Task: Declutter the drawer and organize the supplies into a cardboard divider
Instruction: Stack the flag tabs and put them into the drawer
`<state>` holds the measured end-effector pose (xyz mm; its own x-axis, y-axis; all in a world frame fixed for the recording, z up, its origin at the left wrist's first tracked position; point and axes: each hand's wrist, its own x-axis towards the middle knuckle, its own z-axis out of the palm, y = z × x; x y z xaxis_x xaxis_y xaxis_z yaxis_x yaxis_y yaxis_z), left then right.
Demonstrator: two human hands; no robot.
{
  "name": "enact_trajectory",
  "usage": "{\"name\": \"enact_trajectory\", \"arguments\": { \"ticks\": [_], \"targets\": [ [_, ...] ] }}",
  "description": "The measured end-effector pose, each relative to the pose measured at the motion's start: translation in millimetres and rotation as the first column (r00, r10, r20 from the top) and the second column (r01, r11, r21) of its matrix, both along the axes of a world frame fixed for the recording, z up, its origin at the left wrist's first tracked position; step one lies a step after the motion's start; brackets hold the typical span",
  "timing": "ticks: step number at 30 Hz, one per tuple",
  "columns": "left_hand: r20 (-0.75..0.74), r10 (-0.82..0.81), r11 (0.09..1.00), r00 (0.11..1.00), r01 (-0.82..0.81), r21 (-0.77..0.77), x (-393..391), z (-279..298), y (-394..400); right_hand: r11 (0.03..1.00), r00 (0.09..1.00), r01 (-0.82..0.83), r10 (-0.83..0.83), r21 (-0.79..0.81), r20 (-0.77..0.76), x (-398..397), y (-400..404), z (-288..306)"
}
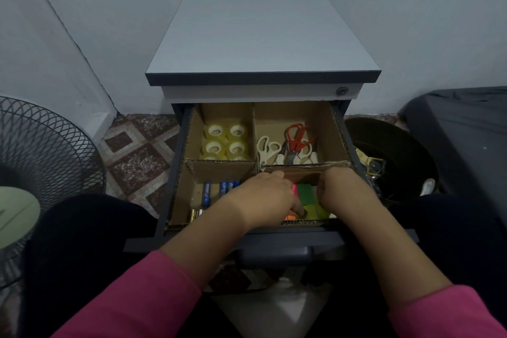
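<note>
Basically sorted already: cardboard divider (222,167) sits in the open drawer (175,173) with 4 compartments. Left to right: far-left one holds tape rolls (225,141) standing on edge, near-left one holds batteries (206,193), long axes running front to back. Left hand (264,196) reaches across the centre wall into the near-right compartment, fingers bent down, fingertips touching the sticky notes (307,197) at their near-left edge by the orange and pink pads; can't tell if it actually pinches one. Notes lie flat in a colour block directly under and between both hands, so neither hand has to travel. Right hand (341,191) is at the far-right side of the same block, fingers curled downward against the green pads; grip is hidden, could be squaring the stack or holding it, can't tell. Far-right compartment holds scissors (288,145), 1 red pair and several white, handles pointing away. My read: the step in hand is squaring the notes between the 2 hands, both equally near. Black bin (395,162) stands right of the drawer with discarded clutter.
</note>
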<state>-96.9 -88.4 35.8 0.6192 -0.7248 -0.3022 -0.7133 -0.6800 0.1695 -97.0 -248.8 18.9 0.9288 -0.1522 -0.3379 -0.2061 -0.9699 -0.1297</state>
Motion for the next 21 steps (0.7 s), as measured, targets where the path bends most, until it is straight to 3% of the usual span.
{"name": "enact_trajectory", "arguments": {
  "ticks": [3,11,21],
  "targets": [
    [0.001,-0.006,1.0,1.0,0.006,-0.009,0,-1,1,0.998,0.998,0.017,-0.02,0.053,0.058,-9,-6,23],
    [-0.008,-0.003,1.0,1.0,0.003,-0.017,2,-3,1,0.89,0.982,0.187,-0.179,0.416,-0.057,-12,-16,50],
    [-0.053,0.054,0.998,0.997,-0.055,-0.023,3,-1,3,0.837,0.981,0.182,-0.121,0.515,-0.149,-10,-5,21]
  ]
}}
